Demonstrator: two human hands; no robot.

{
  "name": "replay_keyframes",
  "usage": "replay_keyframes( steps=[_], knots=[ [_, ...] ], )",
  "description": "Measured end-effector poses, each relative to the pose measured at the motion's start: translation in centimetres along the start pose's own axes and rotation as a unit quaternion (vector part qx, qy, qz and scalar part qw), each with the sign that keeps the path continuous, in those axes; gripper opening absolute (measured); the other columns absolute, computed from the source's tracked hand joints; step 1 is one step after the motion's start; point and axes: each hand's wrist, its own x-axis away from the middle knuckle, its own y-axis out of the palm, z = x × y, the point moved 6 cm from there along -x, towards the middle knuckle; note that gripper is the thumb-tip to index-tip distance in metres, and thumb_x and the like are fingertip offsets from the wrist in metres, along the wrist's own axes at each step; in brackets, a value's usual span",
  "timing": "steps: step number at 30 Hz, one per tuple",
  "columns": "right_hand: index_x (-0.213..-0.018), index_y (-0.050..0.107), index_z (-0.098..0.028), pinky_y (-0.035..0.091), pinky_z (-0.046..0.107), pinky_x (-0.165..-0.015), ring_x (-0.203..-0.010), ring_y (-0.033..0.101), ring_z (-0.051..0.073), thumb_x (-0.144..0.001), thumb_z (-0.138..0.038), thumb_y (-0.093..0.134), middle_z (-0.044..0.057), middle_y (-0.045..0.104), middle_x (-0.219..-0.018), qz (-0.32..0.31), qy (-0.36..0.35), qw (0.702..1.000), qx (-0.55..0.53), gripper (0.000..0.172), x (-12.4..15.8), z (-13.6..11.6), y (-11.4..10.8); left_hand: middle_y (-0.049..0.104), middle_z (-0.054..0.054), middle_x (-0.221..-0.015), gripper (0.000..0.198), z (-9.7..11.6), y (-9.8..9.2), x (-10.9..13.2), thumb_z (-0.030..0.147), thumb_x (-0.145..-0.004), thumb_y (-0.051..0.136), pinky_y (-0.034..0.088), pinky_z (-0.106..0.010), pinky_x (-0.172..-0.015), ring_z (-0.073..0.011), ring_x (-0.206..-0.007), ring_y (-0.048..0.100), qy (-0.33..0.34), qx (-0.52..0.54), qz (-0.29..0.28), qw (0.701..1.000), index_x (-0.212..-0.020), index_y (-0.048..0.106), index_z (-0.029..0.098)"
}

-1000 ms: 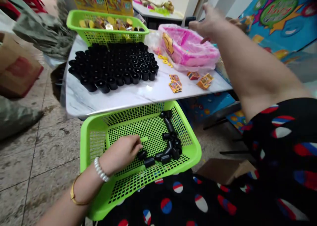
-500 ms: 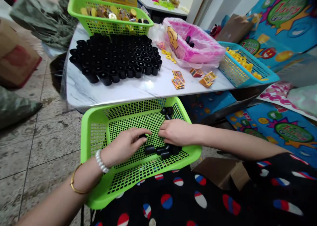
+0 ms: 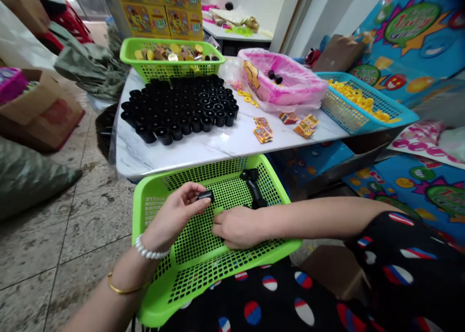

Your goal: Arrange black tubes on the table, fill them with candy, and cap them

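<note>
My left hand [image 3: 174,213] is raised over a lime-green plastic mesh basket [image 3: 214,278] in my lap, its fingertips pinching a short black plastic cylinder [image 3: 205,196]. My right hand [image 3: 236,228] lies palm down just to the right, over the basket floor, and its fingers hide whatever is beneath them. A small cluster of black cylinders [image 3: 253,186] sits in the basket beyond that hand, partly stacked in a line.
On a white marble table [image 3: 189,150] stand dense rows of upright black cylinders [image 3: 178,106], a green basket of gold-wrapped pieces [image 3: 172,55], a pink-lined tray [image 3: 283,77], and a blue basket of yellow rings [image 3: 363,102]. Printed packets [image 3: 263,131] lie on the tabletop. A cardboard box [image 3: 336,278] sits on the floor at right.
My left hand has lifted a black cylinder off the basket floor. My right hand has shifted left and now covers the front pieces. The view has tilted slightly.
</note>
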Motion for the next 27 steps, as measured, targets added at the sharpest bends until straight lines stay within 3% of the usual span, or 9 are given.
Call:
replay_keyframes(
  steps=[3,6,8,10,14,17,20,23,27],
  knots=[
    [-0.109,0.063,-0.011,0.055,0.034,-0.072,-0.085,0.064,0.021,-0.079,-0.017,0.059,0.012,0.067,-0.101,0.087,0.071,0.984,-0.139,0.03,1.2,2.2,-2.1,0.066,-0.003,-0.095,0.038,0.2,-0.4,0.1,0.028,-0.077,0.076,0.048,-0.027,-0.077,-0.0125,-0.081,0.06,0.014,0.08,0.01,0.997,-0.111,0.064,0.018],
    [-0.123,0.057,-0.015,0.056,0.032,-0.079,-0.093,0.064,0.018,-0.079,-0.019,0.064,0.009,0.067,-0.107,0.25,0.133,0.9,-0.331,0.045,3.5,5.0,-4.8,0.068,-0.006,-0.103,0.049,0.1,0.0,0.2,0.027,-0.076,0.078,0.049,-0.029,-0.08,-0.0125,-0.079,0.062,-0.012,0.143,-0.017,0.99,-0.121,0.063,0.017],
    [-0.12,0.059,-0.016,0.056,0.033,-0.082,-0.096,0.065,0.017,-0.08,-0.023,0.066,0.008,0.067,-0.108,0.32,0.143,0.839,-0.416,0.041,4.7,6.2,-5.9,0.068,-0.008,-0.106,0.047,0.1,0.4,0.2,0.026,-0.074,0.08,0.051,-0.031,-0.084,-0.0142,-0.082,0.064,-0.02,0.165,-0.036,0.985,-0.116,0.064,0.015],
    [-0.114,0.063,-0.016,0.056,0.033,-0.083,-0.095,0.065,0.017,-0.08,-0.022,0.067,0.008,0.067,-0.107,0.35,0.138,0.82,-0.432,0.035,5.1,6.4,-6.6,0.068,-0.007,-0.105,0.042,0.4,0.7,0.3,0.026,-0.074,0.08,0.051,-0.034,-0.09,-0.0171,-0.09,0.066,-0.004,0.189,-0.03,0.981,-0.111,0.064,0.015],
    [-0.108,0.065,-0.018,0.055,0.029,-0.074,-0.088,0.064,0.015,-0.076,-0.017,0.07,0.005,0.067,-0.103,0.377,0.128,0.85,-0.344,0.033,4.4,5.0,-7.6,0.067,-0.006,-0.107,0.037,0.8,0.9,0.6,0.029,-0.081,0.075,0.054,-0.037,-0.091,-0.0201,-0.103,0.063,0.042,0.213,0.01,0.976,-0.112,0.058,0.021],
    [-0.111,0.06,-0.017,0.052,0.028,-0.069,-0.082,0.062,0.014,-0.07,-0.017,0.076,0.003,0.067,-0.096,0.38,0.127,0.866,-0.298,0.044,3.7,3.8,-8.1,0.062,-0.009,-0.12,0.037,0.6,1.7,0.8,0.03,-0.083,0.072,0.058,-0.036,-0.079,-0.0228,-0.103,0.063,0.031,0.189,-0.032,0.981,-0.115,0.057,0.022],
    [-0.115,0.057,-0.017,0.051,0.027,-0.069,-0.083,0.061,0.015,-0.067,-0.028,0.082,0.006,0.065,-0.104,0.351,0.108,0.879,-0.303,0.055,3.5,3.1,-8.8,0.061,-0.011,-0.123,0.037,0.5,1.8,0.9,0.031,-0.083,0.07,0.058,-0.034,-0.077,-0.0234,-0.103,0.062,0.038,0.144,-0.053,0.987,-0.116,0.058,0.019],
    [-0.108,0.06,-0.017,0.05,0.027,-0.068,-0.079,0.06,0.013,-0.074,-0.038,0.076,0.005,0.065,-0.104,0.34,0.124,0.879,-0.311,0.043,3.8,3.0,-9.7,0.064,-0.01,-0.116,0.035,0.8,1.8,0.9,0.03,-0.084,0.067,0.055,-0.036,-0.084,-0.0213,-0.099,0.062,0.079,0.047,-0.057,0.994,-0.116,0.06,0.018],
    [-0.096,0.063,-0.017,0.046,0.027,-0.067,-0.073,0.057,0.013,-0.071,-0.033,0.077,0.0,0.063,-0.082,0.341,0.154,0.888,-0.268,0.033,3.1,2.8,-9.8,0.066,-0.006,-0.102,0.028,1.4,1.7,1.0,0.021,-0.08,0.065,0.049,-0.039,-0.089,-0.0209,-0.095,0.061,0.158,-0.123,-0.019,0.98,-0.108,0.067,0.02]
  ],
)
